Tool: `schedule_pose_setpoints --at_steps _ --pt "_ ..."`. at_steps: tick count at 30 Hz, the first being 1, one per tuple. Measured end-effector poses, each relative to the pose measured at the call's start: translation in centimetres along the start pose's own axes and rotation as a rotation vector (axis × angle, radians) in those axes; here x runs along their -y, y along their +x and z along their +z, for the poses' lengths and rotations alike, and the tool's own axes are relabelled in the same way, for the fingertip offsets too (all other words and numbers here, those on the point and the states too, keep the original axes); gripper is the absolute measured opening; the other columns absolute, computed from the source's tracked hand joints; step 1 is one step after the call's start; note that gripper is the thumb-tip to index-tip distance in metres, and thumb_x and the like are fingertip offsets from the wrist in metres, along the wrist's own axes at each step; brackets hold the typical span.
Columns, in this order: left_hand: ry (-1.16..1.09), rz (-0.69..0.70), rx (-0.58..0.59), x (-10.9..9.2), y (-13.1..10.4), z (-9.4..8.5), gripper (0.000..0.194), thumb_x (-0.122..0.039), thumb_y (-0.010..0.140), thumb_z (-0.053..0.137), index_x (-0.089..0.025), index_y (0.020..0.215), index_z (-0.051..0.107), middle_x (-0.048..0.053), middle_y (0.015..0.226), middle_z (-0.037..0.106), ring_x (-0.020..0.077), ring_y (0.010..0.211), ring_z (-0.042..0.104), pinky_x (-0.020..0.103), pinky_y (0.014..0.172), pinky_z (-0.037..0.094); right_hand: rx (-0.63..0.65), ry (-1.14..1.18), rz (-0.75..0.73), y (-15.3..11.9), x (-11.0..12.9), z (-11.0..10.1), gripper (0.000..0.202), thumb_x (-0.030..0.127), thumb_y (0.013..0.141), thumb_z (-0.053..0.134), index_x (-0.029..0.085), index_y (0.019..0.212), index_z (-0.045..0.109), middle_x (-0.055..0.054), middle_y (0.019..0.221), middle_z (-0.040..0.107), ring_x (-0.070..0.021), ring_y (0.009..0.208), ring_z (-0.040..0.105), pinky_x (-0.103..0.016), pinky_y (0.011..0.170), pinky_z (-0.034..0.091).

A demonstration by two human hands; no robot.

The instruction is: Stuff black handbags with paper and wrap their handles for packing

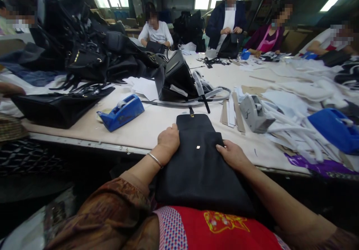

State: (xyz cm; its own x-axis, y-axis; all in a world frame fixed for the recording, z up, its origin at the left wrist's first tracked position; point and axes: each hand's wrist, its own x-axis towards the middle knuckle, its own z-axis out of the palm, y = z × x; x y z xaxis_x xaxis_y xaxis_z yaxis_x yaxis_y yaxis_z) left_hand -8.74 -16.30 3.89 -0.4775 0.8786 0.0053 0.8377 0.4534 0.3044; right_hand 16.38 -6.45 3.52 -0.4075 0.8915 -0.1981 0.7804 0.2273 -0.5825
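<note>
Between my hands is a black bag (200, 171), its flap turned up and away from me at the table's edge. A small shiny metal clasp part sits on its front, and a short strap with a gold fitting sticks out from the flap's far end. My left hand (169, 141), with a bracelet at the wrist, is closed on the bag's upper left edge. On the opposite side my right hand (232, 154) pinches the upper right edge, thumb on the front face. The bag's lower end rests against a red apron (218, 231).
Blue tape dispenser (123, 111) to the left; grey dispenser (255, 113) and another blue dispenser (335, 130) to the right, amid white strips. Another black bag (178, 76) stands ahead. Black bags (86, 59) are heaped at left. Several people work around the table (157, 121).
</note>
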Motion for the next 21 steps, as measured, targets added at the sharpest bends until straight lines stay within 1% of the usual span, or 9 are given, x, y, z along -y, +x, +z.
schedule_pose_setpoints --at_steps 2,5,7,10,12,15,17,19,21 --pt "0.038 0.286 0.004 -1.1 0.0 -1.0 0.044 -0.022 0.102 0.028 -0.014 0.141 0.048 0.023 0.130 0.059 0.0333 0.129 0.053 0.048 0.104 0.042 0.002 -0.015 -0.006 0.1 0.0 0.0 0.031 0.038 0.088 0.055 0.014 0.101 0.070 -0.013 0.095 0.075 -0.0283 0.091 0.070 -0.035 0.079 0.051" --pt "0.026 0.873 0.176 -2.7 -0.2 -1.7 0.044 -0.024 0.103 0.031 -0.021 0.143 0.050 0.015 0.145 0.052 0.0256 0.138 0.045 0.040 0.113 0.037 0.050 0.057 0.006 0.0 0.0 -0.3 0.032 0.038 0.088 0.054 0.015 0.102 0.070 -0.011 0.093 0.076 -0.0272 0.088 0.071 -0.034 0.076 0.052" --pt "0.002 1.032 0.287 -3.6 -0.8 -1.4 0.046 -0.031 0.102 0.037 -0.019 0.146 0.047 0.013 0.152 0.047 0.0228 0.142 0.041 0.035 0.116 0.033 0.063 0.126 0.031 -0.2 0.2 -0.8 0.033 0.038 0.088 0.055 0.015 0.105 0.070 -0.010 0.090 0.076 -0.0263 0.084 0.072 -0.033 0.073 0.053" --pt "0.008 0.998 0.306 -4.1 -2.2 -0.2 0.062 -0.046 0.101 0.038 -0.010 0.151 0.037 0.016 0.161 0.032 0.0274 0.150 0.027 0.041 0.121 0.025 0.030 0.157 0.041 -0.4 0.3 -1.4 0.031 0.039 0.087 0.057 0.017 0.105 0.068 -0.007 0.081 0.075 -0.0243 0.075 0.071 -0.031 0.067 0.052" --pt "0.012 0.925 0.282 -4.0 -3.0 0.6 0.071 -0.054 0.099 0.036 -0.009 0.154 0.032 0.018 0.163 0.025 0.0311 0.151 0.023 0.046 0.121 0.023 0.009 0.122 0.020 -0.4 -0.1 -1.4 0.029 0.038 0.086 0.058 0.018 0.104 0.068 -0.005 0.076 0.074 -0.0233 0.071 0.070 -0.030 0.065 0.050" --pt "0.020 0.856 0.253 -4.0 -3.7 1.2 0.080 -0.065 0.094 0.038 -0.012 0.153 0.035 0.019 0.162 0.026 0.0359 0.149 0.025 0.052 0.120 0.022 0.069 0.066 0.015 -0.3 -0.5 -1.4 0.027 0.037 0.089 0.057 0.017 0.105 0.066 -0.005 0.076 0.074 -0.0229 0.072 0.070 -0.031 0.067 0.051" --pt "0.026 0.846 0.244 -4.1 -3.8 1.3 0.083 -0.070 0.091 0.040 -0.014 0.152 0.037 0.019 0.161 0.028 0.0380 0.148 0.026 0.055 0.119 0.021 0.049 -0.115 -0.012 -0.6 0.0 -1.8 0.028 0.037 0.091 0.056 0.017 0.108 0.065 -0.009 0.082 0.074 -0.0252 0.078 0.070 -0.033 0.072 0.051" --pt "0.029 0.845 0.238 -4.2 -3.8 1.3 0.084 -0.071 0.090 0.039 -0.014 0.152 0.038 0.020 0.161 0.029 0.0389 0.148 0.027 0.056 0.118 0.021 -0.072 -0.374 -0.160 -1.0 1.4 -2.5 0.032 0.037 0.091 0.058 0.016 0.113 0.064 -0.015 0.097 0.073 -0.0306 0.093 0.068 -0.040 0.082 0.051" --pt "0.029 0.848 0.228 -4.4 -3.7 1.3 0.085 -0.072 0.090 0.039 -0.013 0.152 0.038 0.021 0.160 0.030 0.0394 0.147 0.028 0.057 0.118 0.021 -0.174 -0.501 -0.419 -1.3 3.3 -2.9 0.039 0.036 0.092 0.057 0.013 0.123 0.062 -0.021 0.120 0.066 -0.0352 0.115 0.060 -0.046 0.096 0.047"
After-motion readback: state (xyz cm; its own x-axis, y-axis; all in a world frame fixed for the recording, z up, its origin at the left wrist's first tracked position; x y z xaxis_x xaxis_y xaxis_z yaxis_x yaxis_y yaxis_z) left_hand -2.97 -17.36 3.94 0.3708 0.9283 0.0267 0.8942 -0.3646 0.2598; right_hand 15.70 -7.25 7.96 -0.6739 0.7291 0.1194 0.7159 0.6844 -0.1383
